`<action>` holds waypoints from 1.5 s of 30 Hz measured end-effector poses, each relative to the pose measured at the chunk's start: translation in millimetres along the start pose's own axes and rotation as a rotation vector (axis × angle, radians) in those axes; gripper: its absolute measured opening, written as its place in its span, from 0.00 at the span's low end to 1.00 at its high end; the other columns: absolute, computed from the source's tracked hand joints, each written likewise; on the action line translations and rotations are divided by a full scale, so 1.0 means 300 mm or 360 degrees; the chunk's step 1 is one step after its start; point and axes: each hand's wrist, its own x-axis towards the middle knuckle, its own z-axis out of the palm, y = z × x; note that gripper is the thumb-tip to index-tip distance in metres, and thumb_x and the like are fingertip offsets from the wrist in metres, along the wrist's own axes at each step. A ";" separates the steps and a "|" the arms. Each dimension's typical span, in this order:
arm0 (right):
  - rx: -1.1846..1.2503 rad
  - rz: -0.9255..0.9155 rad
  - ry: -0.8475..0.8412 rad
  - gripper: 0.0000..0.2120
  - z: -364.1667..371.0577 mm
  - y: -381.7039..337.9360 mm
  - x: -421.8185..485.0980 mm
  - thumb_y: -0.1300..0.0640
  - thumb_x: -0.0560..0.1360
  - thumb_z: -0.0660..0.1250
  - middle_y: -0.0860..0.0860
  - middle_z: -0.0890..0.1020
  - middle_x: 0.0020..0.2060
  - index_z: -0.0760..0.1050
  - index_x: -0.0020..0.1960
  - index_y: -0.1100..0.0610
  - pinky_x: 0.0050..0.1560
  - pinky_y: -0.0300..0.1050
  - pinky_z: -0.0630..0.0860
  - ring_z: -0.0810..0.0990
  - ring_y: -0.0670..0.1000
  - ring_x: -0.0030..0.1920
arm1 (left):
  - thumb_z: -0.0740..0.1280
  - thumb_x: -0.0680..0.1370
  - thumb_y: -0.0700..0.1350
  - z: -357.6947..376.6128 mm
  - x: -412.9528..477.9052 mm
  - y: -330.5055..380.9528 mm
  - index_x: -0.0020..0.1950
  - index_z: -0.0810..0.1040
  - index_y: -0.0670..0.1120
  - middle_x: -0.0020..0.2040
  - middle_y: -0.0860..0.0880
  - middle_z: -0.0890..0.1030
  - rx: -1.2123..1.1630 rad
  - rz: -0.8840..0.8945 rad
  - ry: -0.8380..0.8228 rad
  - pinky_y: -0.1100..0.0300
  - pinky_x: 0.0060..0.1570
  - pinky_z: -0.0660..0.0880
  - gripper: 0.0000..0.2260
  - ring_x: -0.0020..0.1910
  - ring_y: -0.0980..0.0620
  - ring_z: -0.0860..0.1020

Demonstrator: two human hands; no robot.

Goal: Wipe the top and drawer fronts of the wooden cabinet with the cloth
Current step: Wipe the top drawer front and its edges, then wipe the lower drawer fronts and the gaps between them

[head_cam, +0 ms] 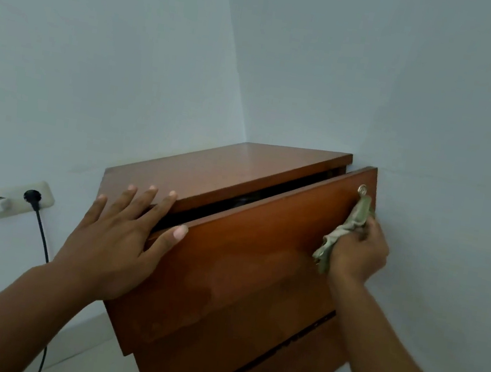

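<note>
My left hand [121, 237] lies flat and open, fingers spread and pointing up and away, thumb stretched out to the right, forearm reaching in from the lower left. My right hand [358, 253] is curled into a closed grip around a cloth [346, 229], wrist bent, bare forearm extending up from the lower right corner.

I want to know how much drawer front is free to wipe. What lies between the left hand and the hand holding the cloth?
In the head view, only bare wood of the top drawer front lies between the left hand and the right hand with the cloth.
</note>
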 end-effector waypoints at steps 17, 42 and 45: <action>-0.0342 -0.0823 -0.0519 0.24 0.149 0.177 -0.217 0.60 0.80 0.61 0.51 0.70 0.66 0.67 0.73 0.43 0.56 0.49 0.75 0.67 0.54 0.62 | 0.48 0.82 0.64 0.082 0.038 0.003 0.82 0.51 0.54 0.78 0.44 0.65 0.0342 -0.0133 0.0307 0.40 0.73 0.61 0.30 0.77 0.41 0.62; -0.0372 -0.0902 -0.0769 0.23 0.067 0.247 -0.235 0.66 0.78 0.60 0.55 0.71 0.56 0.71 0.71 0.53 0.52 0.41 0.68 0.71 0.55 0.55 | 0.50 0.80 0.64 0.614 -0.344 0.206 0.83 0.43 0.47 0.82 0.42 0.56 -0.0040 -0.0350 0.0061 0.42 0.78 0.53 0.36 0.81 0.43 0.54; -0.0343 -0.0877 -0.0774 0.23 0.065 0.234 -0.237 0.67 0.78 0.60 0.55 0.72 0.56 0.72 0.70 0.54 0.54 0.41 0.69 0.73 0.57 0.56 | 0.50 0.80 0.66 0.604 -0.334 0.232 0.83 0.42 0.48 0.81 0.41 0.58 -0.0079 -0.0398 0.0094 0.43 0.77 0.54 0.38 0.80 0.40 0.57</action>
